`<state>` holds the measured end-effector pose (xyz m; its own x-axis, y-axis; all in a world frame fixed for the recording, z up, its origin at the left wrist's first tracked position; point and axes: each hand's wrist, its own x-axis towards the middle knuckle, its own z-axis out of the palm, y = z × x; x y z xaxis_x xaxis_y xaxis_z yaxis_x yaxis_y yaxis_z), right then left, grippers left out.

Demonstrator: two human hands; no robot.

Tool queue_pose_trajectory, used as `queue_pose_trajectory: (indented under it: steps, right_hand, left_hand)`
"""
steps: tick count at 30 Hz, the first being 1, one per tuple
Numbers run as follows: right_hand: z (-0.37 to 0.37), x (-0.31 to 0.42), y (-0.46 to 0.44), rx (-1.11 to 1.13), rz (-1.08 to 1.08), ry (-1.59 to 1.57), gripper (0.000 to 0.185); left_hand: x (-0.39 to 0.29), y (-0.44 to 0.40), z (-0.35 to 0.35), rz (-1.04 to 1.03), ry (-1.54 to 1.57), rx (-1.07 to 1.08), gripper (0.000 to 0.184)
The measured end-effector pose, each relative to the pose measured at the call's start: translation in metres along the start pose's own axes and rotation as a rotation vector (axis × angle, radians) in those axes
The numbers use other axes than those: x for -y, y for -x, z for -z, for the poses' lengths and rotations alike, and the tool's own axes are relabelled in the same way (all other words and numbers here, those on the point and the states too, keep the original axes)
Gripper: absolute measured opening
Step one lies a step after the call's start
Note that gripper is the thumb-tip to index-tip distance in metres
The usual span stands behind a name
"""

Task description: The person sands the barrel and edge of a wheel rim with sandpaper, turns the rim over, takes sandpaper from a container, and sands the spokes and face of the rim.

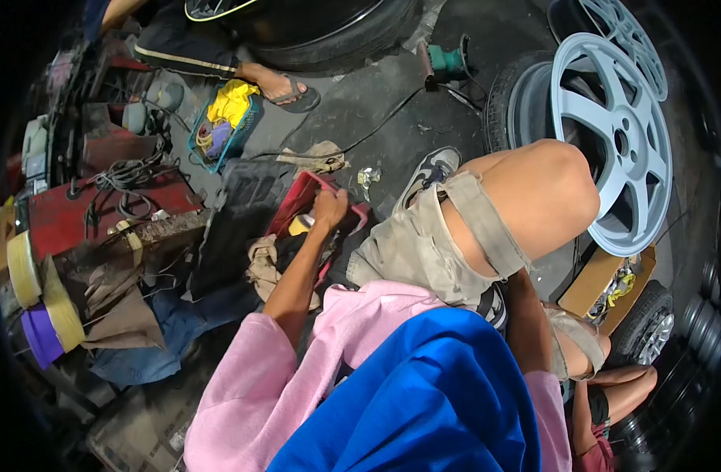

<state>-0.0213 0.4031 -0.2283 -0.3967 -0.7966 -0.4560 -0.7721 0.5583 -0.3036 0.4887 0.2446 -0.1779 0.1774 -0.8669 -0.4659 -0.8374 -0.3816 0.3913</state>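
My left hand point(330, 208) is at the rim of a red plastic box point(296, 198) on the floor, its fingers curled over the edge. Inside the box is something yellow point(300, 225); the other contents are hard to make out. A crumpled beige cloth point(263, 263) lies beside the box, under my left forearm. My right forearm point(528, 322) goes down behind my bent leg, so my right hand is hidden.
A light-blue wheel rim point(614, 141) leans by a tyre point(498, 110) at right. A green power tool point(445, 60) with a cord lies ahead. A teal basket point(211, 161) holds a yellow cloth point(236, 102) near another person's sandalled foot point(285, 88). A cardboard box point(632, 295) sits at right.
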Motion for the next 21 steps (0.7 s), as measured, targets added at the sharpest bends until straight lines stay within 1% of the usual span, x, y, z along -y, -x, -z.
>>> queue_pose_trajectory:
  steps: [1,4,6,7,9,10,11,12,13,14,15,17,18,20,21]
  right_hand:
    - [0.0,0.0,0.001,-0.004,-0.003,0.0,0.021]
    - [0.002,-0.002,0.003,-0.011,-0.012,-0.004,0.021]
    - [0.002,-0.002,0.004,-0.013,-0.016,-0.004,0.022]
    - [0.001,-0.002,0.005,-0.014,-0.017,-0.003,0.022]
    - [0.0,-0.003,0.007,-0.013,-0.021,-0.005,0.022]
    - [-0.001,-0.003,0.007,-0.013,-0.023,-0.005,0.022]
    - [-0.002,-0.005,0.008,-0.014,-0.027,-0.007,0.022]
    - [-0.002,-0.005,0.011,-0.011,-0.037,-0.007,0.022]
    - [-0.003,-0.005,0.011,-0.012,-0.041,-0.01,0.022]
    - [-0.004,-0.005,0.012,-0.012,-0.045,-0.01,0.022]
    - [-0.003,-0.006,0.014,-0.01,-0.05,-0.016,0.022]
    - [-0.004,-0.008,0.015,-0.01,-0.058,-0.018,0.023]
    - [-0.005,-0.007,0.016,-0.005,-0.058,-0.019,0.023]
    - [-0.006,-0.007,0.02,0.0,-0.069,-0.021,0.023]
    - [-0.007,-0.008,0.021,0.002,-0.072,-0.022,0.023]
  left_hand:
    - [-0.016,-0.01,-0.005,0.046,-0.005,0.032,0.057]
    - [-0.036,-0.02,-0.009,0.006,0.057,0.007,0.057]
    - [-0.036,-0.023,-0.006,-0.032,0.066,0.022,0.065]
    - [-0.046,-0.021,0.01,-0.031,0.064,0.021,0.065]
    - [-0.061,-0.026,0.049,-0.092,-0.181,0.431,0.078]
    - [-0.062,-0.033,0.058,-0.323,-0.175,0.409,0.088]
    - [-0.068,-0.048,0.067,-0.242,-0.203,0.417,0.085]
    - [-0.081,-0.058,0.078,-0.379,-0.305,0.243,0.061]
    - [-0.113,-0.06,0.102,-0.3,-0.225,0.247,0.054]
    - [-0.129,-0.072,0.109,-0.329,-0.241,0.145,0.052]
    - [-0.144,-0.084,0.111,-0.381,-0.33,0.088,0.052]
    - [-0.158,-0.106,0.103,-0.425,-0.553,0.071,0.041]
    - [-0.151,-0.128,0.09,-0.429,-0.554,0.083,0.041]
    - [-0.116,-0.175,0.055,-0.474,-1.002,0.406,0.036]
    - [-0.108,-0.181,0.051,-0.452,-1.087,0.482,0.034]
